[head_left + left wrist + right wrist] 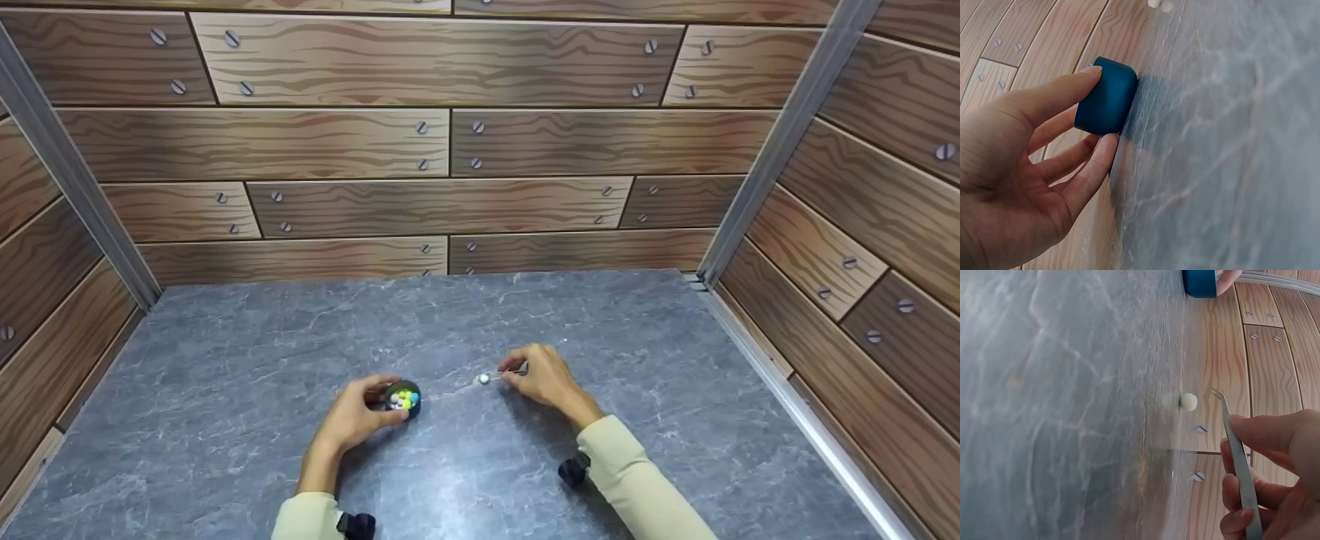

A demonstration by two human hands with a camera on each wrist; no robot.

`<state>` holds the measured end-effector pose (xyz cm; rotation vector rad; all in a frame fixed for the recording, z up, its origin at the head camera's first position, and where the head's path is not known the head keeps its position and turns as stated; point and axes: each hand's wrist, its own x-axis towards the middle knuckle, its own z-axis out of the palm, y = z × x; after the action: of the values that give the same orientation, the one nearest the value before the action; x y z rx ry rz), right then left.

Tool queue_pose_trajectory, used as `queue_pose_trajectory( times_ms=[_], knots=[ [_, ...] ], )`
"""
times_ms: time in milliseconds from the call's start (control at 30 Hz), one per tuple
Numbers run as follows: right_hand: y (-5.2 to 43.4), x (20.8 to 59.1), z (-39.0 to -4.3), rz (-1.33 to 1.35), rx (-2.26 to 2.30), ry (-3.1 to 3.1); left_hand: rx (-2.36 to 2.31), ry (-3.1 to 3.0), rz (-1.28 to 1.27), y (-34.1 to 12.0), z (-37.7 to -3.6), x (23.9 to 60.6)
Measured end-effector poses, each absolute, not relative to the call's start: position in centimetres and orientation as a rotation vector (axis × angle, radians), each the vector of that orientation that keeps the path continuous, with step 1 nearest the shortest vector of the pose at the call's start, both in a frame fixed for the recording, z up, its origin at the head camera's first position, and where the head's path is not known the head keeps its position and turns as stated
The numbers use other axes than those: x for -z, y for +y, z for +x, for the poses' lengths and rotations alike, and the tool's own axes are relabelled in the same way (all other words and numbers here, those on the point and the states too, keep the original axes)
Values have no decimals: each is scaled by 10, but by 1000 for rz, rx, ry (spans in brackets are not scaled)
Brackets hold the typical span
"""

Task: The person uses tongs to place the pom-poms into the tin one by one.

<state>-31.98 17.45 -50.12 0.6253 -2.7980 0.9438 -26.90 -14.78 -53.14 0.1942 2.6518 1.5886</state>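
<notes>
A small dark blue round cup (403, 400) with coloured beads inside stands on the grey stone-look tabletop (225, 420). My left hand (358, 414) grips the cup (1106, 97) between thumb and fingers. My right hand (546, 380) pinches thin metal tweezers (1235, 455), whose curved tips point at a small white bead (1188, 402) lying on the table a little apart from them. In the head view the white bead (484, 379) sits between the cup and my right hand. The blue cup (1200, 283) shows at the top edge of the right wrist view.
Wood-plank panels with screw heads (450, 142) wall in the table at the back and both sides, with metal corner posts (787, 135). Cream sleeves cover both forearms, each with a black wrist mount (574, 470).
</notes>
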Motion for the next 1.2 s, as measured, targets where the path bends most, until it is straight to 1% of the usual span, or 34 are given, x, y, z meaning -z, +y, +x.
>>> queue_pose_trajectory(
  times_ms=[667, 1200],
  knots=[
    [175, 501, -320, 679, -963, -2791, -1607, 2639, 230, -148, -269, 532],
    [171, 499, -320, 568, -975, -2850, -1589, 2656, 201, -148, -269, 532]
  ],
)
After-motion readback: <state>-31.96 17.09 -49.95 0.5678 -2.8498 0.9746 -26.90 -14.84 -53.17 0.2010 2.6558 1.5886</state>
